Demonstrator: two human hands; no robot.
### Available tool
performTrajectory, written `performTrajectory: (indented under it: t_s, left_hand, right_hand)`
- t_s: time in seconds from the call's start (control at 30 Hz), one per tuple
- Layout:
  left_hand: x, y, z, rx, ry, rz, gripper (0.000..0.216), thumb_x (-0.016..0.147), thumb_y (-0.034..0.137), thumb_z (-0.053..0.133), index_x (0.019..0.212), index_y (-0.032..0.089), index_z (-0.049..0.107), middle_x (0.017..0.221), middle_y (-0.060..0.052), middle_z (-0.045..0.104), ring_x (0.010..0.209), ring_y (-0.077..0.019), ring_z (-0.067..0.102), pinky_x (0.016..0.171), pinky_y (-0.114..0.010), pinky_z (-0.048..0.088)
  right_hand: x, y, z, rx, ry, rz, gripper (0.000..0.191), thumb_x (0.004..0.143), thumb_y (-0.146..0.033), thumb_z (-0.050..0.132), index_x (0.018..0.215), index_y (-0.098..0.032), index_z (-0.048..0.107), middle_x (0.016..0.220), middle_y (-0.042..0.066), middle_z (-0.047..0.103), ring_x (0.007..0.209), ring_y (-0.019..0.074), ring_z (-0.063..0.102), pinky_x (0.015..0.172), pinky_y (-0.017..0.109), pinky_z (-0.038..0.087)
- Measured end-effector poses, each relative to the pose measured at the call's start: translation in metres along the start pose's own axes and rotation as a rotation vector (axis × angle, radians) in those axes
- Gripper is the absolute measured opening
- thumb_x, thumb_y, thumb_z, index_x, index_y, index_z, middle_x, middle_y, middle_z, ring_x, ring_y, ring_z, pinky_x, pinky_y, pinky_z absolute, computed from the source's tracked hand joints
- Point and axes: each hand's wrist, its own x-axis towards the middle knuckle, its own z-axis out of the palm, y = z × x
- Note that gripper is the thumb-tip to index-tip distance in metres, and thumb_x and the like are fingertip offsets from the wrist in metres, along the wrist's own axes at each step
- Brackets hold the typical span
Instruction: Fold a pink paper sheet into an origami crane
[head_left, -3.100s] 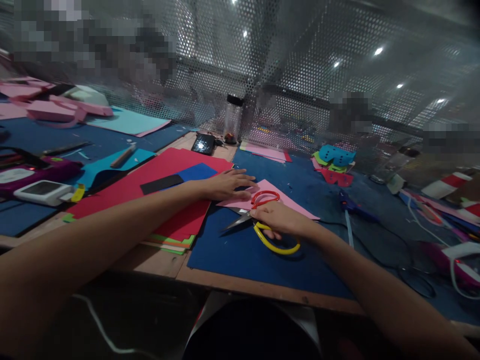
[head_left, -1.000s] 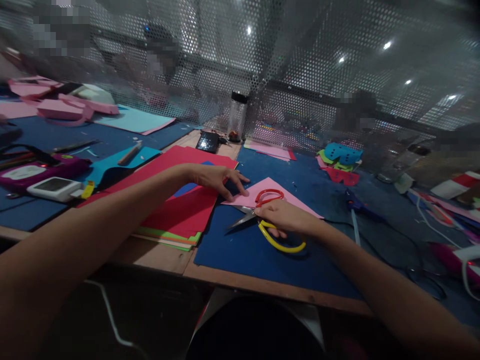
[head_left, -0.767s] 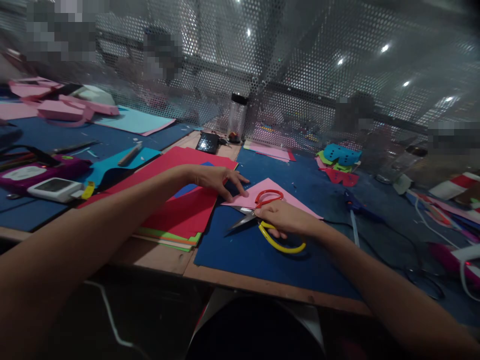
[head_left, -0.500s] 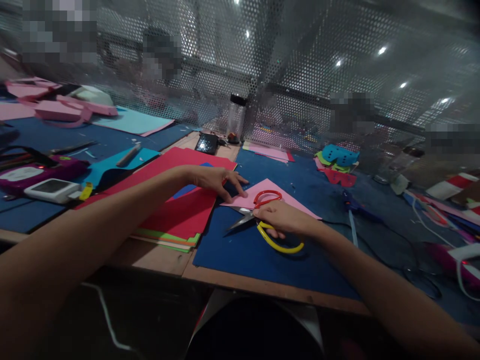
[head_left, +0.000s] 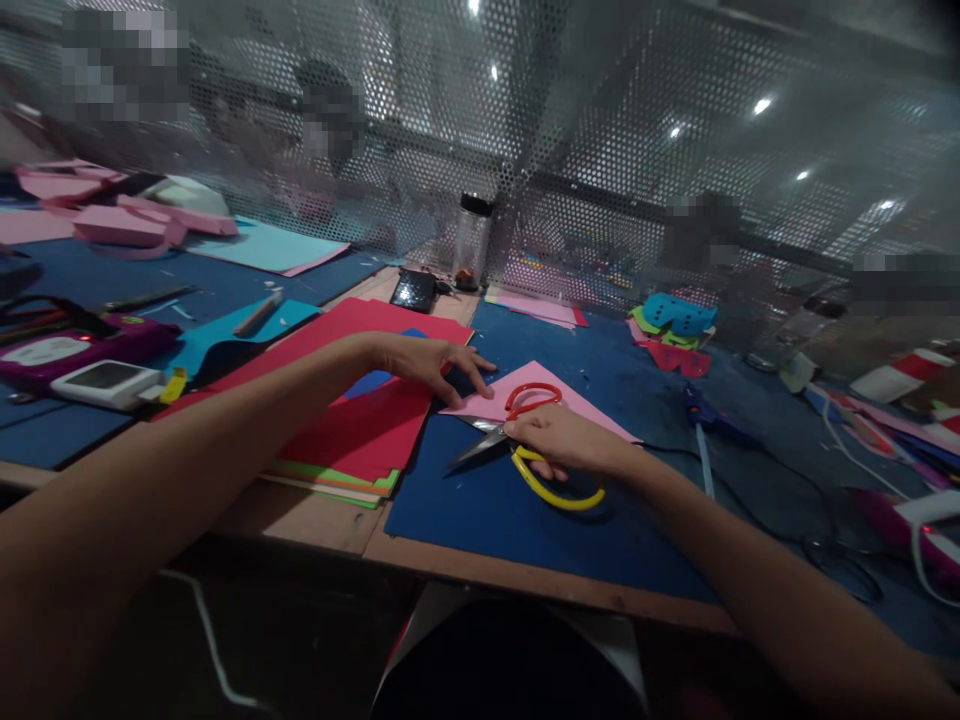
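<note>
My right hand [head_left: 570, 442] is closed on a pair of scissors [head_left: 525, 440] with one red and one yellow handle loop. The blades point left over the blue mat [head_left: 480, 500]. A pink sheet [head_left: 544, 385] lies under the red loop. My left hand [head_left: 435, 365] rests with fingers bent, fingertips pressing the pink sheet's left corner beside a stack of red and coloured sheets [head_left: 352, 430]. A blue sheet [head_left: 375, 380] lies on that stack under my left wrist.
A perforated metal screen [head_left: 600, 150] closes the far side. A clear jar [head_left: 471, 240] and a phone [head_left: 415, 290] stand by it. Foam cut-outs [head_left: 671, 325] lie far right, a glue gun [head_left: 701, 410] and cables at right, devices [head_left: 97, 375] at left.
My left hand has pulled back from lying flat on the pink sheet to pressing its corner with bent fingers. My right hand has stayed on the scissors.
</note>
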Motion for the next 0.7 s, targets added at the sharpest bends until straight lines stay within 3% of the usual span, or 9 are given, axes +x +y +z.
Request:
performTrajectory:
  t_s: [0.4,0.7]
  left_hand:
    - [0.0008,-0.0054,0.0018,-0.020,0.034,-0.008,0.047,0.084,0.048,0.078,0.129,0.034,0.072,0.163,-0.006,0.043,0.151,-0.0319,0.036,0.124,-0.048,0.025]
    - [0.0009,-0.0057,0.0018,0.001,0.032,-0.005,0.047,0.084,0.048,0.078,0.129,0.037,0.071,0.164,-0.002,0.042,0.151,-0.0299,0.036,0.125,-0.049,0.024]
  right_hand:
    - [0.0075,0.0092,0.0010,-0.014,-0.013,-0.014,0.040,0.102,-0.041,0.041,0.070,-0.020,0.050,0.053,-0.002,0.059,0.038,0.0079,0.049,0.040,0.019,0.036]
    - [0.0062,0.0063,0.0013,-0.026,-0.002,-0.003,0.044,0.102,-0.042,0.042,0.065,-0.019,0.048,0.051,-0.002,0.058,0.037,0.0070,0.048,0.041,0.019,0.036]
